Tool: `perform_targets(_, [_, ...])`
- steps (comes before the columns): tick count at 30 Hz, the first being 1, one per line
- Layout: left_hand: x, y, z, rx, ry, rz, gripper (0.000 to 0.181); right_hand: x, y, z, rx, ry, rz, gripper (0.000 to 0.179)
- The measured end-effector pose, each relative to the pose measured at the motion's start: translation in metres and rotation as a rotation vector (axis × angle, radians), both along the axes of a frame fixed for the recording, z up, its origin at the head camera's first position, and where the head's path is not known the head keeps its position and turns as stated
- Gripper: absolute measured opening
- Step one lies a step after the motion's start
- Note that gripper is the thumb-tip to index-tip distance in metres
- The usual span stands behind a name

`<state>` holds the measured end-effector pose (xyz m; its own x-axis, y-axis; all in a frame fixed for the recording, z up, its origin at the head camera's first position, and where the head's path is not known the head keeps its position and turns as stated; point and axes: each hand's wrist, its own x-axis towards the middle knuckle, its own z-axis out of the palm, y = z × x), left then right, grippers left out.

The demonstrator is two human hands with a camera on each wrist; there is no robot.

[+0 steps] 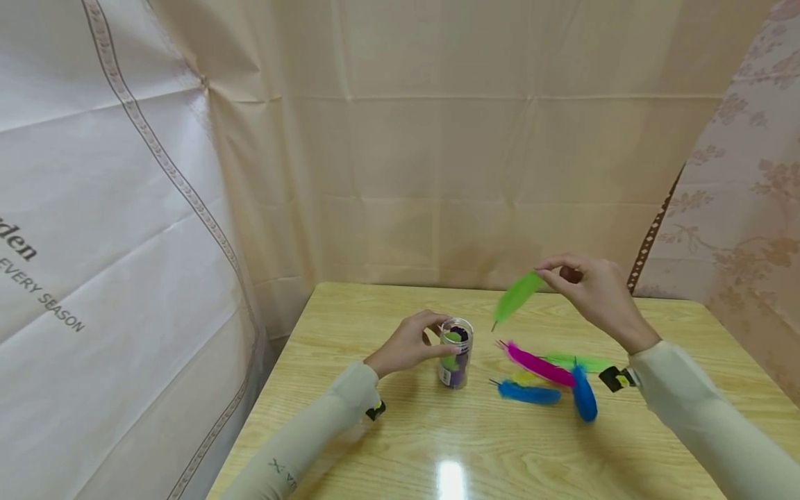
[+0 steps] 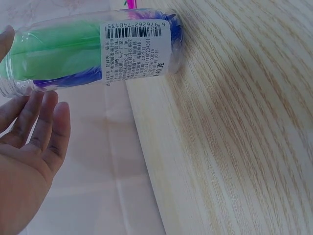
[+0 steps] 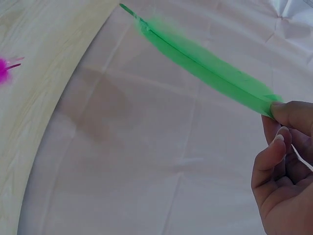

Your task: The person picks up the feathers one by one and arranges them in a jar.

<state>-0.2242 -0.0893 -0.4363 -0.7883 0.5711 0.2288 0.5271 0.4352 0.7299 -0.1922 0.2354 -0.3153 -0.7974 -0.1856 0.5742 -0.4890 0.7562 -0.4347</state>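
Near the middle of the table a clear plastic jar (image 1: pixel 461 361) stands upright with its top uncovered, holding green, purple and blue feathers. My left hand (image 1: pixel 409 342) grips it around the upper part, thumb and fingers on either side. A printed barcode label (image 2: pixel 137 49) shows on the jar in the left wrist view. My right hand (image 1: pixel 594 295) is raised to the right of the jar, pinching a green feather (image 1: pixel 517 298) by its tip between thumb and fingers. The feather's bare quill (image 3: pixel 128 10) points away from the hand, down toward the table.
To the right of the jar lie a magenta feather (image 1: pixel 539 366), another green feather (image 1: pixel 590 363), a yellow feather (image 1: pixel 526 378) and two blue feathers (image 1: pixel 530 394), some overlapping. A wood-grain table (image 1: pixel 500 458) bears them. Hanging cloth (image 1: pixel 431 153) stands behind and at both sides.
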Motion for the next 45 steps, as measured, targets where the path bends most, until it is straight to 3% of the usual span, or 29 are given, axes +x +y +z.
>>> perform_targets(10, [-0.001,0.000,-0.001,0.006,-0.003,0.004,0.065,0.001,-0.019,0.014,-0.022,-0.010,0.032,0.015])
perform_targets(21, [-0.002,0.000,-0.003,0.003,0.003,0.001,0.066,0.000,-0.033,0.017,-0.044,0.020,0.070,0.013])
perform_targets(36, [-0.003,0.000,-0.004,0.010,0.012,-0.002,0.064,-0.002,-0.058,0.004,-0.001,0.075,0.196,0.010])
perform_targets(45, [-0.002,-0.001,-0.002,0.010,0.016,-0.016,0.062,-0.001,-0.068,-0.017,0.030,0.014,0.255,0.010])
